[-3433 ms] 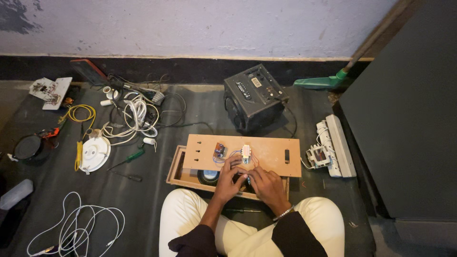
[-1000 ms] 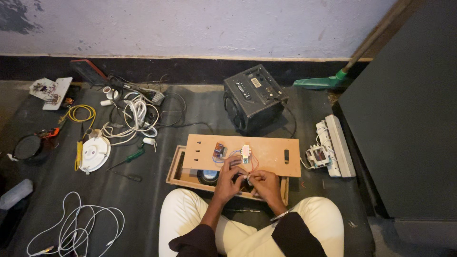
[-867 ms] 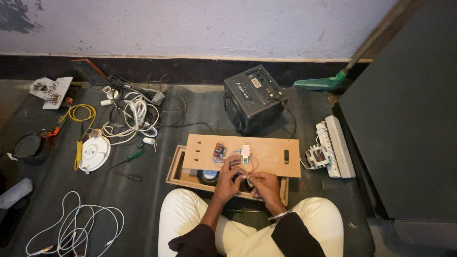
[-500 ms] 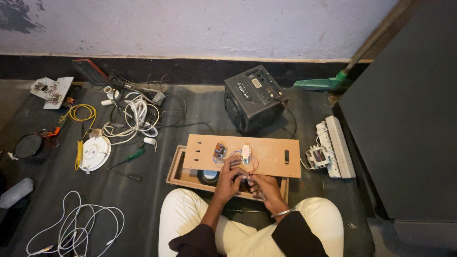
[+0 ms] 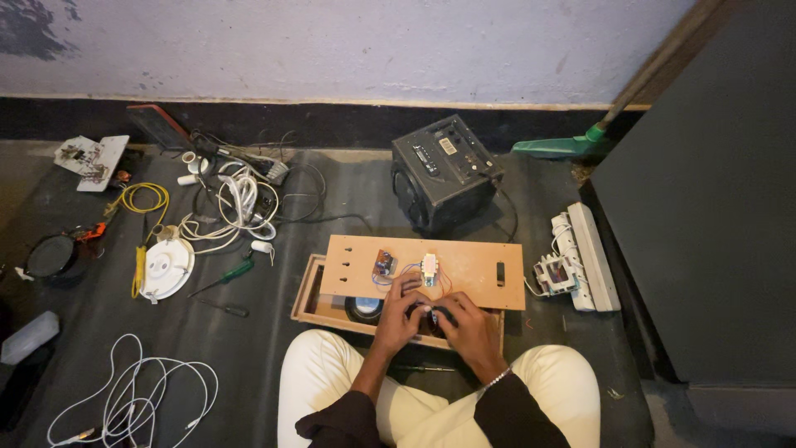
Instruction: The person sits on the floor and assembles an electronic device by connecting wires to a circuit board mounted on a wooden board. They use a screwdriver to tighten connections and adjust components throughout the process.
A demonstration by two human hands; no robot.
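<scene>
A flat wooden panel [image 5: 464,270] lies across an open wooden box [image 5: 308,295] on the dark floor in front of my crossed legs. Two small circuit boards [image 5: 384,264] with thin wires sit on the panel. My left hand [image 5: 400,304] and my right hand [image 5: 466,325] meet at the panel's near edge, fingers closed around a small dark part [image 5: 427,313] between them. I cannot tell what that part is. A round black speaker [image 5: 364,309] shows inside the box, just left of my left hand.
A black speaker cabinet [image 5: 444,172] stands behind the panel. A white power strip [image 5: 585,258] lies to the right beside a dark cabinet [image 5: 713,207]. On the left lie tangled cables [image 5: 236,199], a green-handled screwdriver [image 5: 224,277], a white round fitting [image 5: 167,268] and a white wire coil [image 5: 137,400].
My hands stayed together at the panel's near edge, shifting only slightly toward me. Nothing else moved.
</scene>
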